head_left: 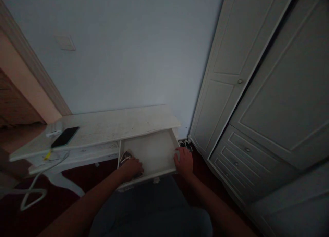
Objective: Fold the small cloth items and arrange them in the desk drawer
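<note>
A white desk (108,129) stands against the wall with its right drawer (151,151) pulled out. My left hand (132,168) reaches into the drawer's near left corner and rests on a dark patterned object (125,157); its fingers curl over it. My right hand (184,161) grips the drawer's right front corner, fingers wrapped on the edge. The rest of the drawer looks bare.
A black phone (65,136) and a white charger (53,131) lie on the desk's left end, with a white cable (33,189) hanging to the dark red floor. A tall white wardrobe (257,103) stands at right. Shoes (186,145) sit by the wall.
</note>
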A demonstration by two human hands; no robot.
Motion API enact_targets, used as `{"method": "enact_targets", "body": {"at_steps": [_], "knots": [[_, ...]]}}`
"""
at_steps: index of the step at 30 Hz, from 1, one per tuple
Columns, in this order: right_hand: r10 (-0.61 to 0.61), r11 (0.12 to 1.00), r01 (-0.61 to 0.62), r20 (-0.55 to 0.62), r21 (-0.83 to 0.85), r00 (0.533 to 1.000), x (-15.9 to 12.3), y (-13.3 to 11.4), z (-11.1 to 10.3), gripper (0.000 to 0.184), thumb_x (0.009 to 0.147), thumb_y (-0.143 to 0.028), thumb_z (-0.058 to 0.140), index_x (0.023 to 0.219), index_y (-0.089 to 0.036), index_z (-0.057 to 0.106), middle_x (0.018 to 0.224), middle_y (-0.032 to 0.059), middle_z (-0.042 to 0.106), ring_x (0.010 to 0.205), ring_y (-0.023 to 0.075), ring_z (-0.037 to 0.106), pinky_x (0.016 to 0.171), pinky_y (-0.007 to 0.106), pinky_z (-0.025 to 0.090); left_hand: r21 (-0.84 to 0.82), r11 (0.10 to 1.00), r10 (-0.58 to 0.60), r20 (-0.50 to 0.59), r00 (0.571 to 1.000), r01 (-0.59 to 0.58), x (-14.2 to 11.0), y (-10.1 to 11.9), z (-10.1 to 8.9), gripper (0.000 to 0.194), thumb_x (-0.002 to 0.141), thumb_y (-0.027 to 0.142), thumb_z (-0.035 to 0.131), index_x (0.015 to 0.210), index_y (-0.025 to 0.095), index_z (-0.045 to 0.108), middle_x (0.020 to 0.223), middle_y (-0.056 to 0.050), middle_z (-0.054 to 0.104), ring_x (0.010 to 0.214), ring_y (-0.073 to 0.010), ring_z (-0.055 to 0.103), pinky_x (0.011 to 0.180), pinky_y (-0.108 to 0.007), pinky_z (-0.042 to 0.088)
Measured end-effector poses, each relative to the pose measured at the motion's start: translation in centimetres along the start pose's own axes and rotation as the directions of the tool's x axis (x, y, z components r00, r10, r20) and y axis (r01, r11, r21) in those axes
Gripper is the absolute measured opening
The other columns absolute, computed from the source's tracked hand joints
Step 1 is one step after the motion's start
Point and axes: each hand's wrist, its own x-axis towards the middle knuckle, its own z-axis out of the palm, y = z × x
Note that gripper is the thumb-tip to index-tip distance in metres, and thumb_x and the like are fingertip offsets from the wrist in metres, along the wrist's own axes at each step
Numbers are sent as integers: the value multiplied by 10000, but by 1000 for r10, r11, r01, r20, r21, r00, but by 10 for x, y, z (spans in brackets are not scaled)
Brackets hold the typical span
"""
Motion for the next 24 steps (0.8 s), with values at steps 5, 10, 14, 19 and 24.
{"method": "enact_targets", "body": {"at_steps": [5, 10, 14, 19, 24], "knots": [[-3, 1000, 3, 1, -17, 1000, 0, 0, 0, 217, 953, -216, 533, 1144, -217, 637, 1135, 92, 673, 1068, 276, 591, 942, 393, 409, -25, 999, -39, -17, 999, 38, 5, 5, -2, 294, 872, 105, 648, 1072, 290, 759, 1096, -100, 743, 1104, -317, 667, 979, -451, 460], [-18, 1000, 18, -13, -20, 1000, 0, 1, -1, 202, 956, -212, 530, 1129, -209, 634, 1111, 94, 678, 1058, 272, 594, 939, 388, 399, -25, 998, -50, -29, 998, 49, 1, 6, -4, 238, 898, 123, 632, 1022, 277, 765, 1065, -104, 747, 1086, -320, 675, 955, -446, 464], [-21, 999, 21, -2, -37, 1000, 1, 0, -1, 200, 957, -209, 531, 1126, -204, 637, 1101, 94, 674, 1050, 274, 590, 934, 390, 394, -16, 999, -40, -37, 999, 39, 1, 7, -5, 255, 889, 112, 635, 1034, 279, 763, 1067, -101, 749, 1085, -322, 682, 958, -454, 468], [-13, 999, 14, 8, -40, 1000, 0, 0, 0, 204, 959, -208, 533, 1134, -205, 638, 1116, 94, 678, 1060, 274, 590, 936, 387, 390, 26, 999, -39, -20, 999, 39, 2, 6, -4, 258, 900, 127, 622, 1064, 269, 761, 1073, -115, 747, 1083, -328, 683, 947, -456, 479], [-20, 999, 21, 20, -43, 1000, 0, 1, 1, 202, 968, -206, 533, 1133, -206, 648, 1099, 93, 690, 1051, 272, 595, 936, 389, 385, 68, 997, -27, 3, 1000, 27, 1, 6, -5, 293, 907, 133, 613, 1126, 267, 754, 1106, -122, 748, 1112, -331, 680, 952, -462, 486]]}}
